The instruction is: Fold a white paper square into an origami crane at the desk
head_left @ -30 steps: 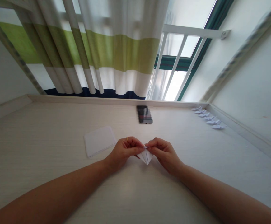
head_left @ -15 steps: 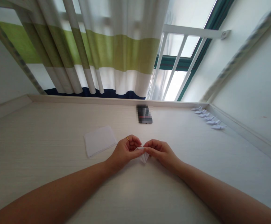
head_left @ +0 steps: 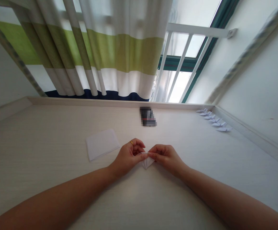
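Note:
A small folded white paper [head_left: 147,163] is pinched between my two hands near the middle of the table, one corner pointing down toward me. My left hand [head_left: 132,152], with a gold ring on one finger, grips its upper left part between thumb and fingers. On the upper right part, my right hand [head_left: 164,155] holds it the same way. The thumbs nearly meet at its top edge, and the fingers hide much of the paper. Left of my left hand lies a stack of white paper sheets [head_left: 102,144].
Several folded white paper figures [head_left: 215,120] stand in a row at the far right corner. A blurred-out dark object [head_left: 148,116] lies near the table's back ledge [head_left: 100,102]. Beyond it hang a striped curtain [head_left: 129,51] and a white railing [head_left: 196,29]. The pale table [head_left: 45,140] runs to both walls.
The folded paper has turned slightly, its lower corner shifting a little left and down. Both hands keep their pinch in nearly the same place.

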### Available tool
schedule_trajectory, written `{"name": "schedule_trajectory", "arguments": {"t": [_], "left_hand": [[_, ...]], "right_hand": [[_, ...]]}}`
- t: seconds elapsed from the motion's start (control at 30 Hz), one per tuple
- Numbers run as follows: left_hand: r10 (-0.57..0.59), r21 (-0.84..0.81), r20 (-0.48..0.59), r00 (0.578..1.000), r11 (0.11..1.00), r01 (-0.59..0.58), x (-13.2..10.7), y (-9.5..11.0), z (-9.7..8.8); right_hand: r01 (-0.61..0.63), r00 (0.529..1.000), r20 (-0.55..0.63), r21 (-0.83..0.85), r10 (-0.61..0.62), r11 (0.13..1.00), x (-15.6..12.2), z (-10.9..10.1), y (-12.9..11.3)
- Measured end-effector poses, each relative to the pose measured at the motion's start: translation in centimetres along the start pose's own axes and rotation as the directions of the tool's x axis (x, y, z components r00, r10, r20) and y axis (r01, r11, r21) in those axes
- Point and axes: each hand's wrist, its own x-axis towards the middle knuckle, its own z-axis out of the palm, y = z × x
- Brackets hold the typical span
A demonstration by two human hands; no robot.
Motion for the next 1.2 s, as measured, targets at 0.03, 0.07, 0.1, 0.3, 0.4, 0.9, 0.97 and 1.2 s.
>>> {"name": "schedule_trajectory", "arguments": {"t": [0.03, 0.07, 0.1, 0.3, 0.4, 0.9, 0.97, 1.2], "left_hand": [[-0.018, -0.026, -0.001, 1.000, 0.999, 0.018, 0.05, 0.04, -0.01], [-0.034, -0.048, -0.004, 0.999, 0.998, 0.034, 0.10, 0.08, -0.02], [-0.046, -0.063, -0.012, 0.999, 0.997, 0.045, 0.14, 0.13, -0.04], [-0.049, -0.078, -0.050, 0.998, 0.996, 0.045, 0.20, 0.27, -0.22], [-0.053, -0.071, -0.044, 0.998, 0.996, 0.049, 0.14, 0.23, -0.23], [-0.080, -0.017, 0.113, 0.990, 0.996, 0.082, 0.28, -0.32, -0.33], [-0.069, -0.044, 0.114, 0.991, 0.996, 0.074, 0.24, -0.22, -0.34], [-0.064, -0.130, 0.139, 0.988, 0.988, 0.082, -0.03, 0.06, -0.12]], "right_hand": [[-0.004, 1.000, 0.001, 0.019, 0.004, 1.000, 0.04, -0.03, -0.01], [-0.007, 1.000, 0.010, 0.044, 0.007, 0.999, 0.10, -0.09, -0.02], [-0.011, 1.000, 0.028, 0.075, 0.009, 0.997, 0.18, -0.17, -0.03], [-0.067, 0.992, 0.122, 0.217, 0.042, 0.974, 0.59, -0.63, -0.17], [-0.080, 0.991, 0.116, 0.174, 0.060, 0.982, 0.65, -0.63, -0.16], [0.033, 0.997, 0.075, -0.074, -0.027, 0.997, 0.22, 0.00, 0.25], [0.042, 0.996, 0.085, -0.092, -0.034, 0.995, 0.14, 0.01, 0.17], [0.036, 0.995, 0.095, -0.063, -0.030, 0.997, 0.15, 0.02, 0.30]]}}
